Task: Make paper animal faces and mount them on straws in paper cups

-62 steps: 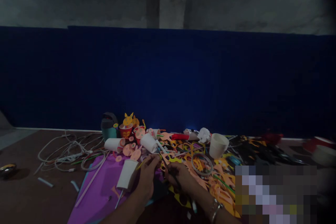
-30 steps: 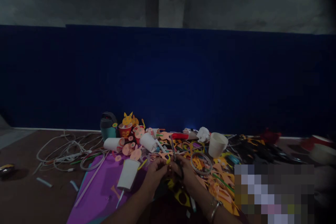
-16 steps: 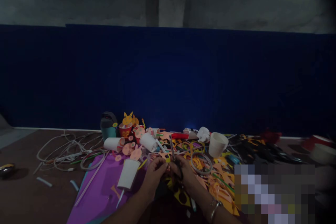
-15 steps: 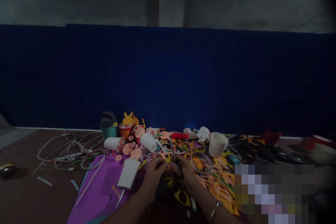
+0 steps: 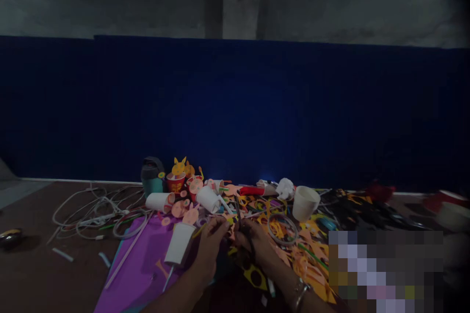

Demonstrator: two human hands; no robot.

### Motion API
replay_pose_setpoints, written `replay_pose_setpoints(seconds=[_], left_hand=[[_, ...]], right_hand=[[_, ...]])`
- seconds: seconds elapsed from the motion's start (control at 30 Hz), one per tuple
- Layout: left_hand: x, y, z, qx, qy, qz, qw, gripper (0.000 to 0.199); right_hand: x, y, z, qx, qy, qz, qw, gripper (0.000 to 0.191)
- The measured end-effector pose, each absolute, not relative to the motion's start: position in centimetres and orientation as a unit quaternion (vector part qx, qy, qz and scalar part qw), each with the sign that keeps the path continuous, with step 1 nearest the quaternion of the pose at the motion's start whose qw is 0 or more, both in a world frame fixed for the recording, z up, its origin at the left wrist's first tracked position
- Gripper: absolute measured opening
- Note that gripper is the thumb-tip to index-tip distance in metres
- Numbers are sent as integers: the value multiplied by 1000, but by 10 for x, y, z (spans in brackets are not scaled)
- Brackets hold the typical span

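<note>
In the middle of the cluttered table, my right hand (image 5: 253, 240) is closed on a pair of scissors (image 5: 238, 212), blades pointing up and away from me. Just to its left my left hand (image 5: 215, 234) pinches a small yellow piece of paper (image 5: 230, 222), mostly hidden by the fingers. Below the hands lies a yellow paper sheet (image 5: 254, 275) with round holes cut in it. A white paper cup (image 5: 179, 243) with a straw under it stands upside down left of my left forearm, on purple paper (image 5: 128, 264).
Orange paper scraps (image 5: 308, 269) and a roll of clear tape (image 5: 282, 228) lie to the right. A white cup (image 5: 306, 203) stands behind them. Farther left are a teal bottle (image 5: 152, 181), red cups with paper animal faces (image 5: 176, 183) and tangled white cables (image 5: 91, 212).
My left hand has shifted slightly left, away from my right hand, with the small yellow paper. The scissors have tilted a little to the left.
</note>
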State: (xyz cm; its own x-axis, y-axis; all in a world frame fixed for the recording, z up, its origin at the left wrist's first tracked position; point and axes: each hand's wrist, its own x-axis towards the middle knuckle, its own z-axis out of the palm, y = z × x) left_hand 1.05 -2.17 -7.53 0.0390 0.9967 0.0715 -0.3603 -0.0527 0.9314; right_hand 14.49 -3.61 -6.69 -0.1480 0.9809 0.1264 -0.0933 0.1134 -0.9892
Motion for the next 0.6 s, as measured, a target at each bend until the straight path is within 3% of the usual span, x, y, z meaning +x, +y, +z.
replay_pose_setpoints(seconds=[0.6], left_hand=[[13,-21,-78,377,324,585,641,21]], right_hand=[[138,-36,-89,-344,-587,571,460,24]])
